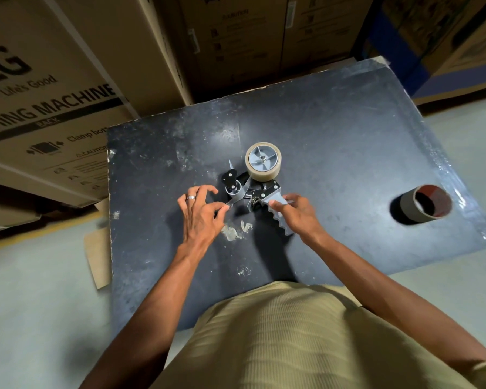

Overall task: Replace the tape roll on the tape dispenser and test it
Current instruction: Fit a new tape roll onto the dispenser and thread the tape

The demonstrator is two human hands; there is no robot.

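Observation:
A grey and black tape dispenser (253,192) lies on its side in the middle of the dark table (334,136). A clear-brown tape roll (263,161) sits on its grey hub. My right hand (298,213) grips the ribbed grey handle (278,217). My left hand (201,209), wearing a ring, pinches the free end of the tape strip (237,196) with thumb and forefinger beside the dispenser's front roller. The strip runs from the roll across the roller to my fingers.
An empty cardboard tape core (427,203) lies at the right of the table. Large cardboard boxes (54,94) stand close behind and to the left. A flat piece of cardboard (97,256) lies on the floor by the table's left edge.

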